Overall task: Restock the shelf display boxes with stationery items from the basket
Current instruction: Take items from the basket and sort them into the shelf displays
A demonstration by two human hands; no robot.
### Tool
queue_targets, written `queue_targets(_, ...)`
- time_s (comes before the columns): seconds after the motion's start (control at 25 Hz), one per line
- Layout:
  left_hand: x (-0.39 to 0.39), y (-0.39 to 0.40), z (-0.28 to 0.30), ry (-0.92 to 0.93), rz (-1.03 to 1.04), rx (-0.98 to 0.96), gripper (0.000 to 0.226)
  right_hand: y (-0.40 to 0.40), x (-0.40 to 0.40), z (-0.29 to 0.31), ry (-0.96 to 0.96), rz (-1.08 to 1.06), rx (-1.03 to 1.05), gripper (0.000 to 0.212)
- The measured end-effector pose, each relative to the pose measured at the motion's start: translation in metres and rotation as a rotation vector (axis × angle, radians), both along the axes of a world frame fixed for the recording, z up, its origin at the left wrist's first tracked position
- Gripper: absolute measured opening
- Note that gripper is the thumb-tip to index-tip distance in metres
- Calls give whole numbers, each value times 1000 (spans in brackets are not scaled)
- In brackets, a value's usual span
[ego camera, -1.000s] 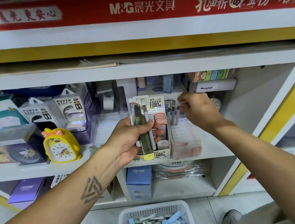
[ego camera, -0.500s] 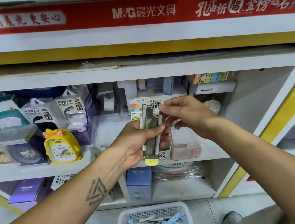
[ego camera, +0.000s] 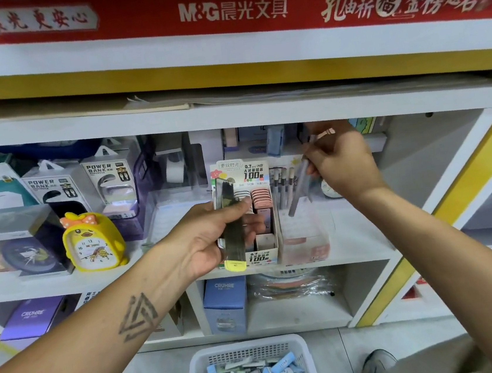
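Your left hand [ego camera: 213, 236] held a small bunch of long thin lead cases [ego camera: 229, 222], with your fingers wrapped round them; I could not count how many were in the bunch, but one had a yellow end at the bottom. Your right hand [ego camera: 339, 157] pinched one grey lead case [ego camera: 298, 185] and held it tilted above the clear display box [ego camera: 304, 228]. About four cases stood at the back of that clear box. Just beside it, on its left, stood one printed display box [ego camera: 265, 245] with rows of little round items, some dark and some pink. The bunch in your left hand was in front of that printed box. One white basket [ego camera: 250, 370] sat on the floor below you, with many small stationery packs piled inside, too many to count. On the white shelf [ego camera: 50, 285] you could see one yellow duck clock [ego camera: 93, 242] and two power bank boxes [ego camera: 85, 186] to the left. A second clock in a clear case sat farther left. Under the shelf were two boxes marked CRUHRE, one purple [ego camera: 32, 316] and one blue [ego camera: 226, 303]. A red sign [ego camera: 231, 11] ran across the top. The shelf above hung low over your right hand, close to your knuckles. A yellow strip ran down the right edge of the shelf. There was open space on the shelf to the right of the clear box.
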State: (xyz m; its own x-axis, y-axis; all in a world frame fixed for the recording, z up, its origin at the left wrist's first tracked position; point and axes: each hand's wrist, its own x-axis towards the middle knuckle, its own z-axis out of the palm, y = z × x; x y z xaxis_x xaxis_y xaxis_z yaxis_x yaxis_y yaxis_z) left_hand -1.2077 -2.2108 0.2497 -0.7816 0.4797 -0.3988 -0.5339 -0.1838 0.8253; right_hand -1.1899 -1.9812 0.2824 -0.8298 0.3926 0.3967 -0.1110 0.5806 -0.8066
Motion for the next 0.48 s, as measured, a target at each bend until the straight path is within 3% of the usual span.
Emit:
queue_targets(0.08,-3,-1,0,-74,-5,31,17,3,-2,-9,-43,19,156,13)
queue_targets(0.48,-6,-7,0,-137,-71,96,21,-2,-11,-39,-54,140,394,3)
